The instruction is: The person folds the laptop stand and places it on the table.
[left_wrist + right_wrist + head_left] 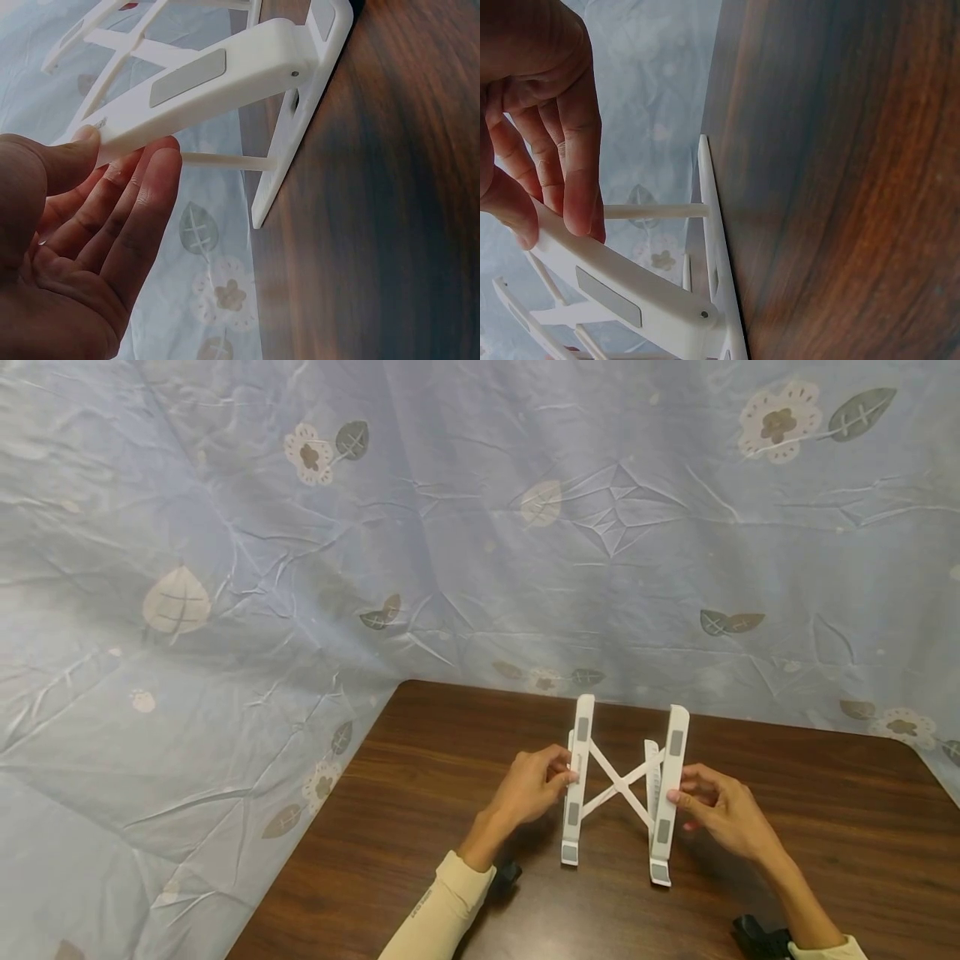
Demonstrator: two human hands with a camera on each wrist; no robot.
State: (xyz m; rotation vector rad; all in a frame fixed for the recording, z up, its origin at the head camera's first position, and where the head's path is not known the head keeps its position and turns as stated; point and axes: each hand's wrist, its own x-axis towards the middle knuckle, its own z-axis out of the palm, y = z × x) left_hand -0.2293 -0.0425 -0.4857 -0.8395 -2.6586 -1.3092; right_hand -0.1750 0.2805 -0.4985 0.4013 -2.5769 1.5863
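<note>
A white folding laptop stand (619, 786) stands unfolded on the table, its crossed bars spread between two long side arms with grey pads. My left hand (530, 785) pinches the left arm near its middle, thumb on top and fingers beneath, as the left wrist view shows with the stand's arm (202, 79). On the other side my right hand (722, 810) grips the right arm (622, 277) between thumb and fingers. Both upper arms slope up from the base rails, which lie on the wood.
The brown wooden table (420, 760) has rounded far corners. Behind it and along its left side hangs a pale blue cloth (480, 527) with leaf and flower prints. Black wrist devices (759, 937) sit beneath the forearms.
</note>
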